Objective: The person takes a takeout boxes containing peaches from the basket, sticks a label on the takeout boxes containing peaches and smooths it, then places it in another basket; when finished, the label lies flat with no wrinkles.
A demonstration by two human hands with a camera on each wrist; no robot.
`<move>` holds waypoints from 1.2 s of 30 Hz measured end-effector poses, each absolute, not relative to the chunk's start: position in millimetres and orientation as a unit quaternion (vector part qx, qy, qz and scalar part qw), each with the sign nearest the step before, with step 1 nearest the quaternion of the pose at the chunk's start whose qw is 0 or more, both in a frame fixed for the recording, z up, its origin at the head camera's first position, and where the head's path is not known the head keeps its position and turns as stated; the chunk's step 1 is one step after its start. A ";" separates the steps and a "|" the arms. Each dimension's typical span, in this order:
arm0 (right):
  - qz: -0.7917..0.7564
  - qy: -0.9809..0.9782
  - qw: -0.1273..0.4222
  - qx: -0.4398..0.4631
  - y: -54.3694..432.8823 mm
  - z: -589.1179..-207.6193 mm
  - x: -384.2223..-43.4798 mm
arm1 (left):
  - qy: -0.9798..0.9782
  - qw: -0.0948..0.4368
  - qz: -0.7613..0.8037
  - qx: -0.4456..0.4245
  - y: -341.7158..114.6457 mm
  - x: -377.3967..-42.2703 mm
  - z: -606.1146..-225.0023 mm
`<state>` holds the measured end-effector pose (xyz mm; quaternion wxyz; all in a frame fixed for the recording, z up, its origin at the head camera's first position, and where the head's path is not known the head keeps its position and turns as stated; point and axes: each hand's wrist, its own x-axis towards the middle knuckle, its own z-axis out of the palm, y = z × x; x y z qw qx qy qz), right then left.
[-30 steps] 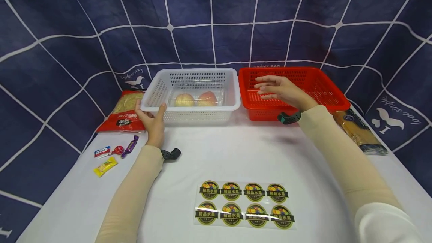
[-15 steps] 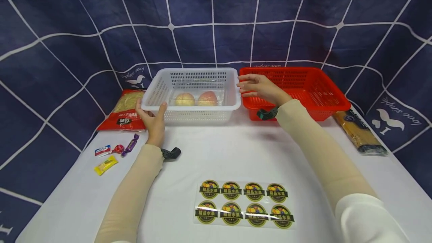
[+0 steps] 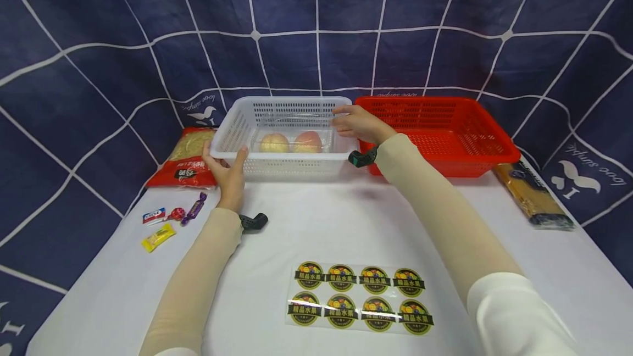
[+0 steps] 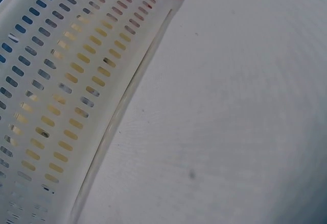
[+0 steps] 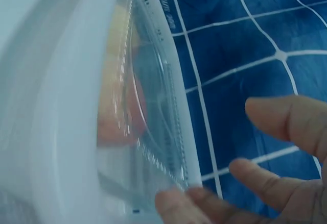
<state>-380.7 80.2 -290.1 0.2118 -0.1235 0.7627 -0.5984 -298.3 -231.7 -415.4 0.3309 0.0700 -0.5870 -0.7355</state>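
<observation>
My left hand [image 3: 228,183] holds the front left corner of a white plastic basket [image 3: 296,156], thumb by the front rim and fingers along the left side. Inside lies a clear plastic fruit box [image 3: 296,120] with two peaches [image 3: 309,142], one yellowish and one redder. My right hand [image 3: 360,123] hovers over the basket's right end, fingers extended toward the box. In the right wrist view its thumb and fingers [image 5: 265,183] are spread apart near the box's end, with nothing between them. The left wrist view shows the slotted basket wall [image 4: 76,81] but no hand.
A red basket [image 3: 445,168] stands right beside the white one. A red bag [image 3: 185,166] and several candies [image 3: 158,237] lie at left, a brown-filled packet [image 3: 534,196] at right. In front lies a sheet of round fruit stickers [image 3: 358,296].
My right hand has moved left from over the red basket to the white basket's right end. The left hand stays at the white basket's corner.
</observation>
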 end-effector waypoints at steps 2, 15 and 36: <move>-0.592 0.769 0.212 -0.117 71.6 -290.0 -381.1 | -0.585 0.333 -0.736 0.070 -231.2 -298.3 -415.2; -0.609 0.765 0.178 -0.109 49.0 -309.0 -384.0 | -0.586 0.334 -0.736 0.062 -230.5 -301.6 -414.8; -0.561 0.801 0.208 -0.035 21.6 -329.3 -386.5 | -0.589 0.329 -0.735 0.064 -232.1 -299.5 -415.4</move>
